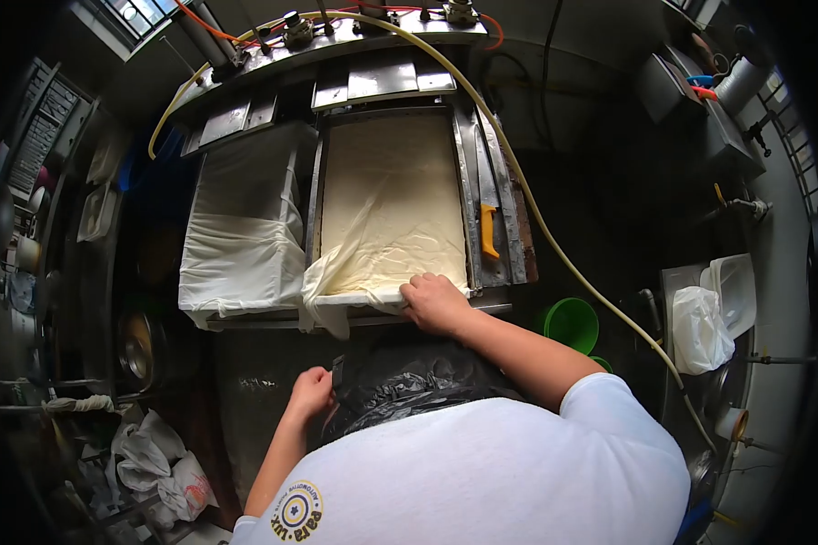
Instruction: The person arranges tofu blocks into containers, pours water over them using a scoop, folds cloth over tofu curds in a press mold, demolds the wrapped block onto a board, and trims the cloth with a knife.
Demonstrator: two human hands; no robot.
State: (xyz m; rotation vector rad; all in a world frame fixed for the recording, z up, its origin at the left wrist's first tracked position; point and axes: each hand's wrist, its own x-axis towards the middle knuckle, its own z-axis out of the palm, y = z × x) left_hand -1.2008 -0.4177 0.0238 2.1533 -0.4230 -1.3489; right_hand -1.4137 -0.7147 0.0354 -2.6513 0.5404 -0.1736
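Across the metal-framed tray (pixel 315 204) lies a wrinkled white cloth (pixel 386 259), the right hand (pixel 434 302) curling its grip on the near edge, whether pinching I cannot tell, the left hand (pixel 312 391) curled by the black apron (pixel 418 386), its hold unclear, and a yellow-handled knife (pixel 489 232) beyond the tray's right side.

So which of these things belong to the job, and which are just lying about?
Seemingly in the job:
cloth, with the right hand at its front edge
tray under the cloth

Apparently just lying about:
yellow-handled tool
green bucket
white plastic bag
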